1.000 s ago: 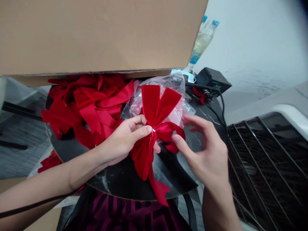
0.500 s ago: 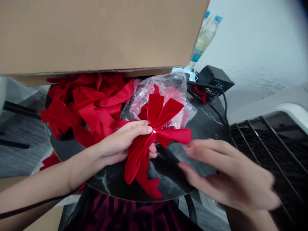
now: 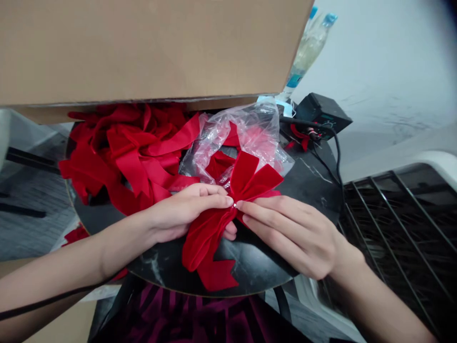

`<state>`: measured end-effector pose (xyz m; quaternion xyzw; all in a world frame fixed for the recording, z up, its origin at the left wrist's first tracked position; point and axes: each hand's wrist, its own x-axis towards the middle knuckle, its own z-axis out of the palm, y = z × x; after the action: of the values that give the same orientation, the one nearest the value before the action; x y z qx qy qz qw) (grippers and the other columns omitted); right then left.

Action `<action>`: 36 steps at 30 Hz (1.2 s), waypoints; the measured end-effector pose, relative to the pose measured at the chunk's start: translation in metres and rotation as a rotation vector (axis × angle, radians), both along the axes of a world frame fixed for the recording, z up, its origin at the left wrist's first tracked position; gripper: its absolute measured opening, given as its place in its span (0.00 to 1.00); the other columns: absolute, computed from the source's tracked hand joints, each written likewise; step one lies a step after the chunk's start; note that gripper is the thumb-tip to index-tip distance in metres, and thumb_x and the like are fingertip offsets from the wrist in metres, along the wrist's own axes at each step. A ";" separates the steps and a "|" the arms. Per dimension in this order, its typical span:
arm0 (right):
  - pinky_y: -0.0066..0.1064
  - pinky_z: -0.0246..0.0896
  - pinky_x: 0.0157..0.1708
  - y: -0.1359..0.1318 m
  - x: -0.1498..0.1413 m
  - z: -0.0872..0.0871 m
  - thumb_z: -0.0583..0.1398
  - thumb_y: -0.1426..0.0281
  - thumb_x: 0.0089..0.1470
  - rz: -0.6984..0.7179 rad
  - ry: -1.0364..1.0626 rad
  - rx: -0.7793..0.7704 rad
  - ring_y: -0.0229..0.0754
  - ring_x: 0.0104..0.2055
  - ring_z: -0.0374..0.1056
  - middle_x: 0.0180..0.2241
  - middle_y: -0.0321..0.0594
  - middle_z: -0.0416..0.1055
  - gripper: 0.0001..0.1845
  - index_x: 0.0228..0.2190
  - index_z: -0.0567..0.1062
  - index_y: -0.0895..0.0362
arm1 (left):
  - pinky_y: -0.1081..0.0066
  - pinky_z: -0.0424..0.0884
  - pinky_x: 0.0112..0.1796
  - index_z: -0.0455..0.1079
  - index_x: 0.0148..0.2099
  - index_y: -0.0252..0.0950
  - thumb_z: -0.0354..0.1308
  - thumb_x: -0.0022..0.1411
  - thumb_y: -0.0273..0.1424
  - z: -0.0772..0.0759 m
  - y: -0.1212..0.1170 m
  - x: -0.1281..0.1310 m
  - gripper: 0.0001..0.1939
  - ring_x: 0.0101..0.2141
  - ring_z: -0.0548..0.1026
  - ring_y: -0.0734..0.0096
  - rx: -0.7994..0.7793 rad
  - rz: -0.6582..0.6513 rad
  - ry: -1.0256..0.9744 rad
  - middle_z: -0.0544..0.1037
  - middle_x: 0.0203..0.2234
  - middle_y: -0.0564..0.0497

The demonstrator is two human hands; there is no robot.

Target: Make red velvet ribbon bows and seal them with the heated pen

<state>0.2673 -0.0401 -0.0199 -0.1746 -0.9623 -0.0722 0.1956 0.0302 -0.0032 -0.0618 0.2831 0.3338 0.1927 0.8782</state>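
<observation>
A red velvet bow (image 3: 210, 233) with loops and notched tails is held above the round black table. My left hand (image 3: 193, 207) pinches its gathered middle from the left, the thumb on top and other fingers underneath. From the right, my right hand (image 3: 296, 228) is closed on the bow's middle, its fingertips at a small shiny spot there. Whether those fingertips also hold something small, I cannot make out. Behind the bow lies a clear plastic bag (image 3: 262, 126) with red pieces inside.
A heap of red ribbons (image 3: 132, 152) covers the left of the black table (image 3: 160, 269). Behind stands a large cardboard box (image 3: 150, 47). At the back right are a black device (image 3: 321, 114) with cables and a plastic bottle (image 3: 310, 52). A black rack (image 3: 396, 228) stands to the right.
My right hand has come in from the right and closed at the bow's middle, beside my left thumb. The bow has shifted slightly, still in my left hand.
</observation>
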 end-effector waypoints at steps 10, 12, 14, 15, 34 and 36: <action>0.38 0.78 0.41 0.004 -0.015 0.017 0.44 0.79 0.70 -0.051 -0.236 -0.084 0.47 0.44 0.78 0.46 0.54 0.79 0.22 0.45 0.77 0.68 | 0.70 0.82 0.37 0.77 0.38 0.30 0.66 0.64 0.28 0.000 0.006 -0.006 0.05 0.32 0.85 0.65 0.052 -0.107 0.053 0.84 0.29 0.42; 0.40 0.78 0.42 0.004 -0.015 0.016 0.46 0.79 0.69 0.002 -0.217 -0.036 0.49 0.44 0.78 0.48 0.56 0.78 0.19 0.46 0.76 0.69 | 0.72 0.82 0.37 0.79 0.41 0.30 0.68 0.63 0.29 0.000 0.006 -0.006 0.07 0.31 0.85 0.65 0.056 -0.107 0.052 0.85 0.30 0.41; 0.42 0.77 0.43 0.005 -0.015 0.016 0.47 0.78 0.70 0.036 -0.183 -0.040 0.50 0.45 0.77 0.48 0.56 0.79 0.18 0.45 0.76 0.69 | 0.72 0.82 0.37 0.80 0.45 0.30 0.68 0.62 0.29 0.000 0.006 -0.006 0.10 0.32 0.85 0.66 0.073 -0.114 0.036 0.85 0.32 0.40; 0.43 0.77 0.44 0.006 -0.015 0.017 0.47 0.78 0.70 0.035 -0.172 -0.068 0.51 0.45 0.77 0.46 0.55 0.79 0.18 0.45 0.77 0.69 | 0.73 0.81 0.37 0.81 0.47 0.30 0.68 0.62 0.29 0.000 0.006 -0.006 0.11 0.32 0.85 0.66 0.081 -0.114 0.022 0.86 0.32 0.40; 0.35 0.71 0.41 0.025 -0.024 0.003 0.53 0.76 0.68 -0.236 -0.158 -0.516 0.44 0.43 0.74 0.46 0.47 0.74 0.10 0.45 0.74 0.57 | 0.74 0.78 0.43 0.84 0.46 0.37 0.72 0.54 0.25 -0.005 0.007 -0.005 0.15 0.39 0.85 0.65 0.446 -0.011 0.261 0.87 0.35 0.48; 0.35 0.71 0.40 0.026 -0.024 0.003 0.53 0.74 0.68 -0.260 -0.123 -0.534 0.44 0.41 0.74 0.44 0.47 0.75 0.09 0.44 0.74 0.57 | 0.72 0.78 0.44 0.83 0.48 0.37 0.71 0.55 0.25 -0.004 0.007 -0.006 0.16 0.40 0.85 0.63 0.462 -0.016 0.262 0.87 0.37 0.48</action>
<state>0.2434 -0.0137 -0.0173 -0.3371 -0.9268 0.1487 0.0733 0.0238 0.0034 -0.0654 0.5012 0.3897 0.2186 0.7410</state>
